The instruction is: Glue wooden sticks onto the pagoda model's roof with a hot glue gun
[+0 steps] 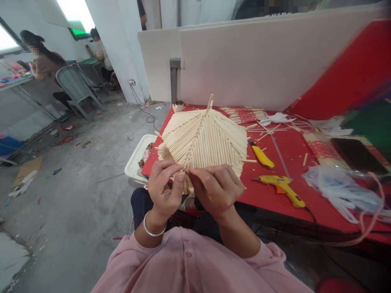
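Observation:
My left hand (166, 185) and my right hand (216, 187) meet fingertip to fingertip in front of my chest. Both are closed in a pinch, and what lies between the fingers is too small to make out. Just beyond them a roof-like piece built of pale wooden sticks (210, 140) rests on the red table (244, 207). Its sticks run in slanted rows up to a peak, and a few stick ends jut out around its edge. My hands hide part of its near edge.
Right of the stick piece lie a yellow utility knife (263, 156), a yellow glue gun (284, 188), a crumpled plastic bag (342, 191) and a black phone (357, 154). Bundled sticks (244, 115) and a tape roll (179, 106) sit behind. A white bin (137, 158) stands left. People sit farther off.

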Demonstrator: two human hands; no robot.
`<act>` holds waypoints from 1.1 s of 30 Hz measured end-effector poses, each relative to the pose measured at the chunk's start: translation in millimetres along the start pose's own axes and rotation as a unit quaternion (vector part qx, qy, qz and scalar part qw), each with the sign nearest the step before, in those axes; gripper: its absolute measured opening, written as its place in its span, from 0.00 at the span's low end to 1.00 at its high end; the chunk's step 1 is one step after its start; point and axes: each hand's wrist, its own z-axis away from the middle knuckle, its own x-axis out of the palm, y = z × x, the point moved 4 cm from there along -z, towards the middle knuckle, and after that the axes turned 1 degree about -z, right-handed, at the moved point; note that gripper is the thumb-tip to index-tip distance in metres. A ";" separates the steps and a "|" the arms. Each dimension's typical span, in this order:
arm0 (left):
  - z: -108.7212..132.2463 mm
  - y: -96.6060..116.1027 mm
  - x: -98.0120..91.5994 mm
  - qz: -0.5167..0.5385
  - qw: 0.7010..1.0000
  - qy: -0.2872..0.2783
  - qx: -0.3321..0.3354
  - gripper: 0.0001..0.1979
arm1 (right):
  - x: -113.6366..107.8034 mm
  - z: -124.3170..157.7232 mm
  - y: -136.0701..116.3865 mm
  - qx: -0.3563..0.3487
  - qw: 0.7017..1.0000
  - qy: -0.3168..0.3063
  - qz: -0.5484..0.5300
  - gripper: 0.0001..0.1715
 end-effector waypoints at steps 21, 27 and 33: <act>0.0 -0.2 0.4 -0.014 1.000 0.001 0.002 0.06 | 0.2 -0.7 -0.1 -0.002 1.000 0.000 -0.001 0.10; -1.2 0.9 -0.1 -0.015 1.000 0.001 0.004 0.06 | 0.2 -0.4 -0.1 -0.002 1.000 -0.002 0.003 0.09; -0.3 -0.4 0.0 -0.016 1.000 0.001 0.002 0.06 | 0.0 -0.2 -0.1 -0.006 1.000 0.000 0.008 0.09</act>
